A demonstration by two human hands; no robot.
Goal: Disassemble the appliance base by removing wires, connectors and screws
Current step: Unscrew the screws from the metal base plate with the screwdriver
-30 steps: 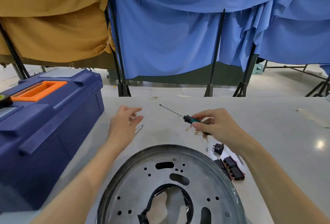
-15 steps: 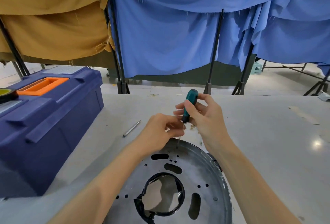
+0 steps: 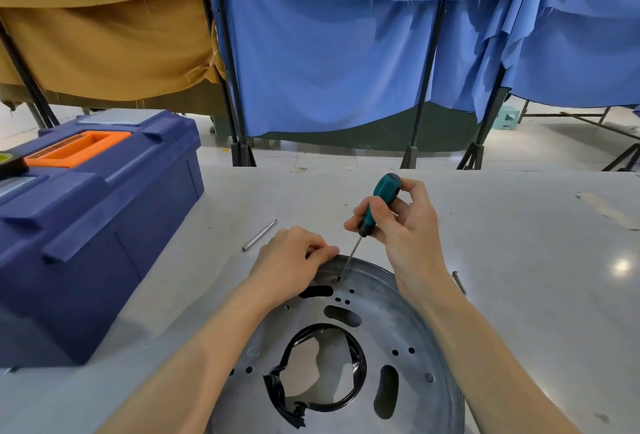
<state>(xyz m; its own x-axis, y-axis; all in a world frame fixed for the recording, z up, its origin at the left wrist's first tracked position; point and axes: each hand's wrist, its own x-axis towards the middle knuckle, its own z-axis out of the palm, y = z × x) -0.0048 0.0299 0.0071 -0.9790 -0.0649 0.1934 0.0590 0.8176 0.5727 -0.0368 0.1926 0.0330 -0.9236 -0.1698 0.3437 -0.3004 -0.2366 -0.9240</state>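
My right hand [image 3: 405, 222] grip wraps screwdriver [image 3: 379, 203] handle, tip on screw [image 3: 335, 279] near far rim of base [image 3: 398, 323]. My left hand [image 3: 291, 260] curled at that rim; holding anything, cannot tell. Base flat on surface [image 3: 519, 260], toolbox [image 3: 86, 226] left.

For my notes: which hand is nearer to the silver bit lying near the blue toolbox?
Left. The left hand sits at the plate's rim, just right of the silver bit; the right hand, gripping the screwdriver, is farther right.
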